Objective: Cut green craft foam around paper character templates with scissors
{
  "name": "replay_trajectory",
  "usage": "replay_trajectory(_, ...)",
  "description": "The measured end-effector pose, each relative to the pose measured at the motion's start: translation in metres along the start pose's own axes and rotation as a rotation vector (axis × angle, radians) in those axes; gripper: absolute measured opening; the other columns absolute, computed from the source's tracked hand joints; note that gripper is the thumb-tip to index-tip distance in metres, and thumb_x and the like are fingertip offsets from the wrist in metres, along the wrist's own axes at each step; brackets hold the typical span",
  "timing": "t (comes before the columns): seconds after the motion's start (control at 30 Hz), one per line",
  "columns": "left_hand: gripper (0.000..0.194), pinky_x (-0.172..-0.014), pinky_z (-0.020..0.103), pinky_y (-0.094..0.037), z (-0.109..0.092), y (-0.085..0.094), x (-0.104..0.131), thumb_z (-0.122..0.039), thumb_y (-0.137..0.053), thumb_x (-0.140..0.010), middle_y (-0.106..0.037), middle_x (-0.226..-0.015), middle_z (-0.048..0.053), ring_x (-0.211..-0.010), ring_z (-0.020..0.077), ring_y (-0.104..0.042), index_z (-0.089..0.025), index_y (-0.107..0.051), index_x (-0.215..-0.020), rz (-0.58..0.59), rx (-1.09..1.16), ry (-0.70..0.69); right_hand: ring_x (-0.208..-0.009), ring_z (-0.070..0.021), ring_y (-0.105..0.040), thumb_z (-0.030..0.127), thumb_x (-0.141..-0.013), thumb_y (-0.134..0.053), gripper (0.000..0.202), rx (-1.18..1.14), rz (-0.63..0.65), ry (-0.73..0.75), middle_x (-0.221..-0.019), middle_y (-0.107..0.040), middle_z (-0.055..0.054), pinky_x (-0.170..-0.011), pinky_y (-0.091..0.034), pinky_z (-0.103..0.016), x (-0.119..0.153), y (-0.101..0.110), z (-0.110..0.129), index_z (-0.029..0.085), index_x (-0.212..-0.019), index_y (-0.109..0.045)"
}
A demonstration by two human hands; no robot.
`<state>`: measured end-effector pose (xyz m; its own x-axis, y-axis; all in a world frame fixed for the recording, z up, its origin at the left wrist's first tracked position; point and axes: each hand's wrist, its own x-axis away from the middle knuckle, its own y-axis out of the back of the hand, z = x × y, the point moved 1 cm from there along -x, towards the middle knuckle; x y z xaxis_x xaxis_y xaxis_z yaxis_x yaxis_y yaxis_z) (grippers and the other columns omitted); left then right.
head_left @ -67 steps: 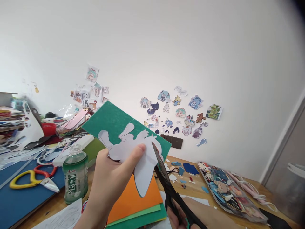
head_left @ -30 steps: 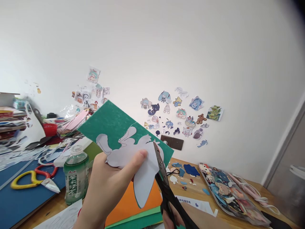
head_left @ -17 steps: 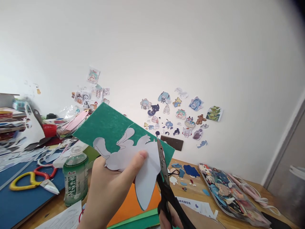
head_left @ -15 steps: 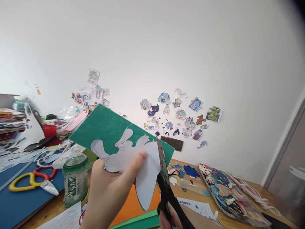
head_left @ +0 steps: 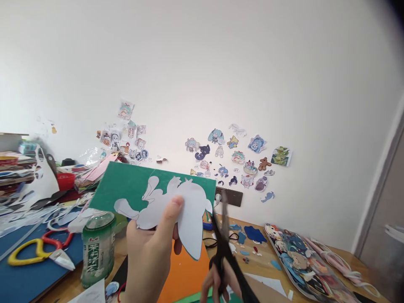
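Note:
My left hand (head_left: 150, 256) pinches a green sheet (head_left: 118, 185) together with a white paper cutout (head_left: 192, 206), thumb on top. The cutout has rounded lobes and a long pointed part, and some faint outlines are drawn on it. Along the pointed part, the green has been trimmed close to the white edge. My right hand (head_left: 217, 282) grips black-handled scissors (head_left: 224, 248), fingers in the loops. Their blades are parted and blurred, just right of the sheet's right end, and look apart from it.
A green-labelled bottle (head_left: 98, 248) stands left of my left hand. Yellow-and-red scissors (head_left: 41, 250) lie on a blue board (head_left: 19, 280). Orange paper (head_left: 186, 273) is below my hands. At right lie blue scraps (head_left: 254, 234) and a sticker-filled tray (head_left: 303, 261). Cutouts cover the wall behind.
The scissors have come off the sheet to the right, where before they were cutting at its right part. My left hand has turned the sheet more level, its right end raised.

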<state>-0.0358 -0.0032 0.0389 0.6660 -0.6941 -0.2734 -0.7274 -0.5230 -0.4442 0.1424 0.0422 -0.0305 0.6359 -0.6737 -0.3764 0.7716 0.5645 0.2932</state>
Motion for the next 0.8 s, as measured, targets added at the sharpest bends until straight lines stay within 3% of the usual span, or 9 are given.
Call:
replay_trajectory(0.07,0.041,-0.031,0.017,-0.037,0.003,-0.002,-0.001,-0.047,-0.074,-0.066,-0.044,-0.041,-0.006,-0.036,0.0083,-0.042,-0.019,-0.048,-0.053,0.046,-0.004,-0.003,-0.064,-0.0154,-0.057,0.056,-0.068,-0.068,0.040,0.001,0.015,0.026,-0.089,-0.066,-0.004,-0.060,-0.045,-0.028,-0.005,0.000,0.005,0.024,-0.084,-0.052)
replay_trajectory(0.1,0.039,-0.030,0.017,-0.036,0.005,-0.004,0.000,-0.048,-0.075,-0.065,-0.045,-0.042,-0.006,-0.036,0.0085,-0.042,-0.019,-0.050,-0.056,0.069,-0.004,0.008,-0.067,-0.0152,-0.055,0.056,-0.071,-0.067,0.040,-0.013,-0.036,0.062,-0.097,-0.065,-0.006,-0.064,-0.045,-0.028,-0.008,-0.001,0.009,0.023,-0.084,-0.048)
replay_trajectory(0.23,0.045,-0.030,0.017,-0.034,0.015,-0.016,0.012,-0.049,-0.076,-0.062,-0.041,-0.038,-0.008,-0.032,0.0076,-0.042,-0.019,-0.044,-0.051,0.155,-0.015,0.130,-0.072,-0.0134,-0.052,0.043,-0.082,-0.065,0.035,-0.230,-0.383,0.225,-0.091,-0.062,-0.003,-0.070,-0.044,-0.027,-0.008,-0.005,0.025,0.023,-0.079,-0.037)
replay_trajectory(0.4,0.041,-0.031,0.016,-0.034,0.021,-0.031,0.035,-0.048,-0.073,-0.063,-0.042,-0.038,-0.008,-0.031,0.0070,-0.043,-0.019,-0.046,-0.054,0.248,-0.079,0.222,-0.085,-0.0165,-0.059,0.027,-0.089,-0.060,0.028,-0.329,-0.415,0.268,-0.099,-0.061,-0.002,-0.077,-0.049,-0.034,0.006,-0.006,0.030,0.025,-0.083,-0.033)
replay_trajectory(0.5,0.038,-0.030,0.016,-0.035,0.022,-0.034,0.044,-0.048,-0.073,-0.061,-0.043,-0.040,-0.009,-0.031,0.0073,-0.043,-0.019,-0.048,-0.060,0.225,-0.073,0.276,-0.086,-0.0152,-0.060,0.023,-0.091,-0.058,0.026,-0.280,-0.500,0.291,-0.100,-0.061,0.000,-0.074,-0.051,-0.031,0.010,-0.008,0.029,0.026,-0.085,-0.033)
replay_trajectory(0.63,0.043,-0.033,0.017,-0.035,0.023,-0.037,0.048,-0.050,-0.070,-0.065,-0.041,-0.039,-0.008,-0.032,0.0068,-0.043,-0.020,-0.043,-0.052,0.275,-0.093,0.299,-0.084,-0.0153,-0.063,0.021,-0.091,-0.057,0.027,-0.274,-0.588,0.363,-0.097,-0.063,0.001,-0.069,-0.052,-0.028,0.008,-0.010,0.029,0.027,-0.086,-0.032)
replay_trajectory(0.73,0.041,-0.038,0.019,-0.038,0.026,-0.038,0.044,-0.050,-0.064,-0.073,-0.045,-0.039,-0.007,-0.035,0.0086,-0.045,-0.021,-0.043,-0.054,0.380,-0.127,0.314,-0.083,-0.0190,-0.065,0.025,-0.089,-0.060,0.029,-0.271,-0.651,0.323,-0.093,-0.065,-0.001,-0.069,-0.052,-0.031,0.008,-0.007,0.032,0.026,-0.083,-0.031)
replay_trajectory(0.8,0.039,-0.045,0.021,-0.044,0.029,-0.036,0.036,-0.054,-0.057,-0.079,-0.052,-0.045,-0.005,-0.040,0.0110,-0.050,-0.021,-0.047,-0.059,0.564,-0.154,0.308,-0.081,-0.0216,-0.066,0.030,-0.086,-0.062,0.031,-0.238,-0.694,0.290,-0.092,-0.066,-0.003,-0.068,-0.052,-0.033,0.009,-0.001,0.036,0.025,-0.081,-0.032)
